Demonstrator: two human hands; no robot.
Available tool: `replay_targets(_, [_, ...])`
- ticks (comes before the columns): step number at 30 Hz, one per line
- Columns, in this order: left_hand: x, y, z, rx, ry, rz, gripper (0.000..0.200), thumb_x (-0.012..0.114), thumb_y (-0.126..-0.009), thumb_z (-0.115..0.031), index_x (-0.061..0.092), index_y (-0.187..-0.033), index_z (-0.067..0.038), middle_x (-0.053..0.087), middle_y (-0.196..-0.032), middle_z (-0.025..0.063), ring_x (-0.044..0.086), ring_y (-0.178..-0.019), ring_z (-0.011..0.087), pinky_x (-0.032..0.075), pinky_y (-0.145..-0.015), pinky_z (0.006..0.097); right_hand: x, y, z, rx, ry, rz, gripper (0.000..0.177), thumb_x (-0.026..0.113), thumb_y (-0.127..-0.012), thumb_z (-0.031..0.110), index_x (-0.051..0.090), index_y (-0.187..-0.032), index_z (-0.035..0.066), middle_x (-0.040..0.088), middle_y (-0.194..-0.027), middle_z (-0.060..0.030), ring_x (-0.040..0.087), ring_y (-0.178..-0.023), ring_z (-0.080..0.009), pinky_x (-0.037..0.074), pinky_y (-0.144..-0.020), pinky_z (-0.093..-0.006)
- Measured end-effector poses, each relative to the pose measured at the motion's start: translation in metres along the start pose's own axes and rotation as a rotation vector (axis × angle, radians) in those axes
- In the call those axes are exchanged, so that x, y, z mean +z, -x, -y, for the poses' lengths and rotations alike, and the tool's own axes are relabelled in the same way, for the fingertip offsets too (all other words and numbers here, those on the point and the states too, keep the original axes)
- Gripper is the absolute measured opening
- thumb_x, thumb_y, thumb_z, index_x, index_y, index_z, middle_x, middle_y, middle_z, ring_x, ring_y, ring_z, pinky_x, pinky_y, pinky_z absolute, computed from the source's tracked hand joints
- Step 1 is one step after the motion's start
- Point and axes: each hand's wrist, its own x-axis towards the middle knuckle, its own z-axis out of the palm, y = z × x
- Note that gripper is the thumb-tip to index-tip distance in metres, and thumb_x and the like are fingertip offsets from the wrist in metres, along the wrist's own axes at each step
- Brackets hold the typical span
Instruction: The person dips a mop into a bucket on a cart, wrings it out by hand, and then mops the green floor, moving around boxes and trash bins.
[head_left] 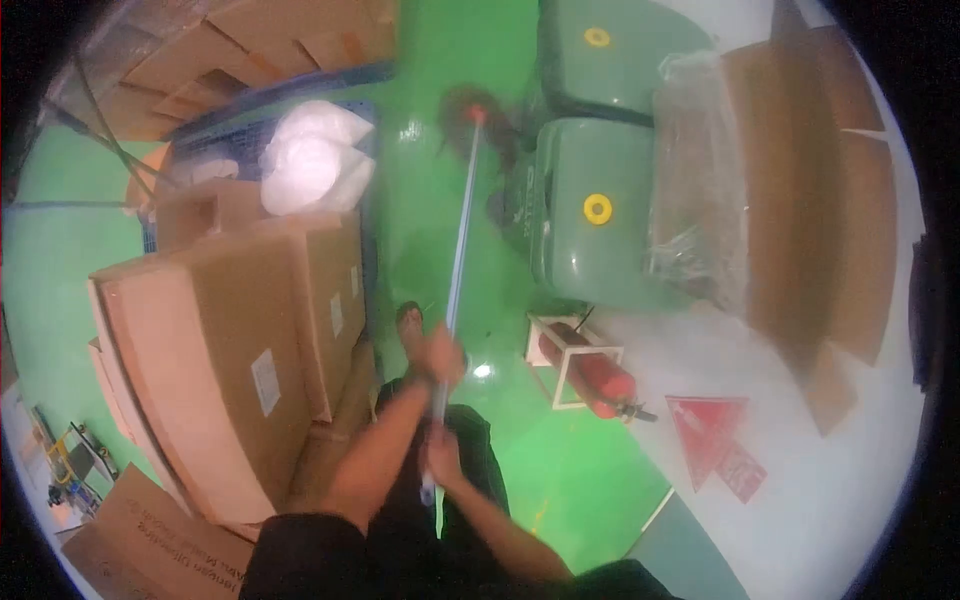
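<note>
A long pale pole (460,250) runs up the middle of the view from the person's body to a blurred dark reddish mop-like head (470,118) on the green floor. My left hand (442,358) is wrapped round the pole's shaft, the higher of the two hands. Lower down, close to the pole's near end, my right hand (442,458) also grips it. One foot (410,325) shows just beyond my left hand.
Large cardboard boxes (250,370) stand on the left, with white bags (318,160) behind them on a blue pallet. Green bins (590,240) with yellow rings stand on the right. A fire extinguisher (600,382) sits in a white frame below them, near a red triangular sign (705,430).
</note>
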Motion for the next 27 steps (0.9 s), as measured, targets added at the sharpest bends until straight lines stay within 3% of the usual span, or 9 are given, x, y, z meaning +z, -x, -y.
replay_targets(1, [-0.012,-0.046,-0.005,-0.116,-0.861,-0.288,0.032,0.053,-0.084,-0.019,0.046,-0.109,0.0,0.061,-0.086,0.0253,0.061,-0.079,0.0412,0.052,-0.067,0.0446,0.007,-0.042,0.032,0.068,0.015,0.032,0.039,0.031,-0.097,0.037,0.049,-0.083,0.004,0.043,-0.049,-0.004,0.047,-0.041,-0.0192,0.042,-0.044,-0.0355])
replay_targets(3, [-0.043,-0.153,0.013,0.002,-0.771,-0.278,0.025,0.053,-0.082,-0.017,0.047,-0.099,0.0,0.06,-0.083,0.0252,0.061,-0.076,0.0408,0.05,-0.063,0.0478,0.02,-0.109,0.103,-0.137,0.422,-0.021,0.035,0.033,-0.096,0.029,0.042,-0.114,0.0,0.05,-0.1,-0.0197,0.055,-0.086,-0.0273,0.044,-0.072,-0.0434])
replay_targets(5, [-0.051,-0.192,-0.006,-0.04,-0.804,-0.243,0.028,0.055,-0.081,-0.017,0.046,-0.102,-0.001,0.06,-0.083,0.025,0.061,-0.076,0.0402,0.05,-0.064,0.0476,0.029,-0.112,0.135,0.096,0.121,0.02,0.038,0.034,-0.095,0.027,0.038,-0.121,0.0,0.044,-0.123,-0.0239,0.051,-0.104,-0.0291,0.042,-0.08,-0.0446])
replay_targets(9, [-0.035,-0.083,0.036,-0.246,-0.872,-0.145,0.037,0.052,-0.083,-0.019,0.045,-0.114,0.001,0.057,-0.105,0.0269,0.054,-0.1,0.0434,0.043,-0.088,0.0496,0.026,-0.07,0.044,0.141,-0.151,-0.046,0.032,0.034,-0.096,0.034,0.046,-0.093,0.005,0.044,-0.076,-0.0081,0.048,-0.063,-0.0211,0.041,-0.056,-0.0363])
replay_targets(12, [0.001,0.013,0.08,0.0,-0.535,-0.334,0.049,0.061,-0.077,-0.025,0.044,-0.113,0.004,0.034,-0.126,0.0336,0.037,-0.117,0.0464,0.025,-0.1,0.0533,0.013,0.016,-0.024,0.144,-0.075,-0.003,0.049,0.03,-0.096,0.045,0.041,-0.063,0.011,0.037,-0.046,0.0003,0.037,-0.032,-0.013,0.032,-0.032,-0.0292])
replay_targets(15, [0.021,0.05,0.021,-0.106,0.011,-0.212,0.053,0.063,-0.075,-0.028,0.044,-0.112,0.004,0.036,-0.126,0.0339,0.033,-0.12,0.0481,0.023,-0.103,0.0538,-0.006,0.04,-0.04,0.245,-0.066,-0.019,0.052,0.029,-0.096,0.046,0.04,-0.061,0.01,0.037,-0.044,-0.0008,0.037,-0.032,-0.0135,0.032,-0.032,-0.0298])
replay_targets(19, [-0.007,-0.039,0.065,-0.132,-0.909,-0.291,0.041,0.061,-0.077,-0.023,0.047,-0.107,0.001,0.056,-0.103,0.0257,0.049,-0.103,0.0423,0.038,-0.088,0.0472,-0.006,-0.03,-0.002,0.155,0.027,0.02,0.043,0.032,-0.096,0.041,0.048,-0.078,0.006,0.047,-0.053,-0.0062,0.048,-0.042,-0.019,0.039,-0.04,-0.0353])
replay_targets(23, [-0.064,-0.192,0.02,-0.026,-0.857,-0.264,0.027,0.058,-0.08,-0.015,0.049,-0.1,0.0,0.06,-0.086,0.0235,0.06,-0.079,0.041,0.05,-0.067,0.046,0.047,-0.243,-0.039,-0.834,0.731,-0.44,0.04,0.029,-0.096,0.031,0.047,-0.113,-0.001,0.055,-0.077,-0.0193,0.057,-0.069,-0.0302,0.043,-0.065,-0.0405])
replay_targets(27, [-0.065,-0.191,0.015,-0.091,-0.844,-0.234,0.027,0.049,-0.085,-0.019,0.051,-0.104,-0.001,0.06,-0.098,0.0242,0.059,-0.092,0.0393,0.048,-0.077,0.0468,0.048,-0.217,0.017,-0.427,0.17,-0.208,0.037,0.03,-0.096,0.027,0.045,-0.116,-0.001,0.056,-0.077,-0.021,0.058,-0.067,-0.031,0.045,-0.059,-0.0414])
